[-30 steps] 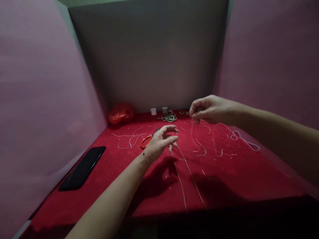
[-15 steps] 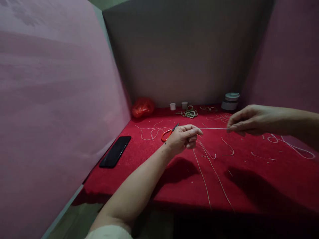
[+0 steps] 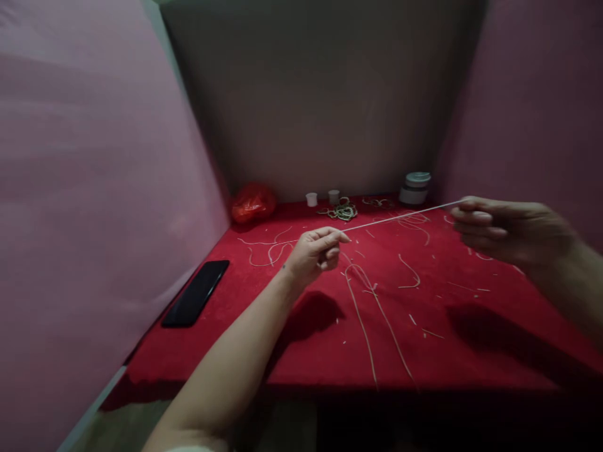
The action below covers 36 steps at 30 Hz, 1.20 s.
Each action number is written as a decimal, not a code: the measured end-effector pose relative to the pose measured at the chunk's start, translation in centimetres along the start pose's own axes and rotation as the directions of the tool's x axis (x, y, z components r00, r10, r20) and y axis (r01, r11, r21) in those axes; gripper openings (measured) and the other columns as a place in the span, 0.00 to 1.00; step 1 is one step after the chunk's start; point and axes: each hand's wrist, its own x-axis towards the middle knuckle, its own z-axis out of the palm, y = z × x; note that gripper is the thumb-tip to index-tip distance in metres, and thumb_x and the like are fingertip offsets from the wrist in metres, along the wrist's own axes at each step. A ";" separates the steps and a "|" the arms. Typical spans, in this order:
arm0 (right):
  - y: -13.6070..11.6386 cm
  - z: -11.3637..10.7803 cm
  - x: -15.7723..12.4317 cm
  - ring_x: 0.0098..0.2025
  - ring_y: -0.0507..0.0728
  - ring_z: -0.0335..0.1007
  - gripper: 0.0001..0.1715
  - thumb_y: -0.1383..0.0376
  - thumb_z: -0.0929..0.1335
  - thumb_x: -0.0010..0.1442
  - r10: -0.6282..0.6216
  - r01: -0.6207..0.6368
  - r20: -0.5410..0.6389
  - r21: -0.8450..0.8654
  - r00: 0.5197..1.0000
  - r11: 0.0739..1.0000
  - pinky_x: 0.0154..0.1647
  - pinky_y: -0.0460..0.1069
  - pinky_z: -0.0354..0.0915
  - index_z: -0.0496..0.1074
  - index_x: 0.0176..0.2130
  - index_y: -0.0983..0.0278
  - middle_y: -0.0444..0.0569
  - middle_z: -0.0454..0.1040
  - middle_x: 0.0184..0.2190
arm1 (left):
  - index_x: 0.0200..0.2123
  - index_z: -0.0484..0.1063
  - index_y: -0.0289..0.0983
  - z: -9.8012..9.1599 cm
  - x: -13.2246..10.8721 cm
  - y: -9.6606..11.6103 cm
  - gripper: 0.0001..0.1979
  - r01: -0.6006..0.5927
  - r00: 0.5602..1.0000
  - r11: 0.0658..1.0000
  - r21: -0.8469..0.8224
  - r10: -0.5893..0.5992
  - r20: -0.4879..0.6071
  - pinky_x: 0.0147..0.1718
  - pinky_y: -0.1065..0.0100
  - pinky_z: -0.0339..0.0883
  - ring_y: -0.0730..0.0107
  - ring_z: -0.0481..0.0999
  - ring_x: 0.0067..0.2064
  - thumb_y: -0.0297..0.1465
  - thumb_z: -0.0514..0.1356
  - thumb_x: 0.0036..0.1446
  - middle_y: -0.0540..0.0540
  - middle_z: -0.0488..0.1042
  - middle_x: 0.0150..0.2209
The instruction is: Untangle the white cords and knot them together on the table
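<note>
A thin white cord (image 3: pixel 400 216) is stretched taut in the air between both hands, above a red cloth table (image 3: pixel 471 351). My left hand (image 3: pixel 315 252) pinches its left end over the middle of the table. My right hand (image 3: pixel 506 232) pinches the other end, higher and to the right. Two long strands (image 3: pixel 372 320) run from below my left hand down to the table's front edge. The scissors seen before are hidden behind my left hand.
A black phone (image 3: pixel 195 301) lies at the left edge. At the back stand a red plastic bag (image 3: pixel 253 202), two small white cups (image 3: pixel 323 198), a coil of cord (image 3: pixel 342 211) and a round lidded tub (image 3: pixel 413 188). Several cut cord scraps litter the cloth. Pink walls close in on both sides.
My left hand closed on the cord and my right hand drew away to the right and up, pulling the cord out longer and taut. The view swung left, then back a little.
</note>
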 end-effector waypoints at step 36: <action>6.8 4.2 -2.9 0.24 0.52 0.62 0.10 0.60 0.66 0.52 0.164 0.038 0.321 -0.541 0.933 0.840 0.26 0.46 0.56 0.71 0.27 0.65 0.47 0.70 0.22 | 0.25 0.67 0.34 -2.4 -4.5 -1.0 0.09 0.411 0.911 0.515 0.753 -0.270 -0.312 0.11 0.77 0.47 0.82 0.58 0.11 0.33 0.54 0.53 0.51 0.67 0.15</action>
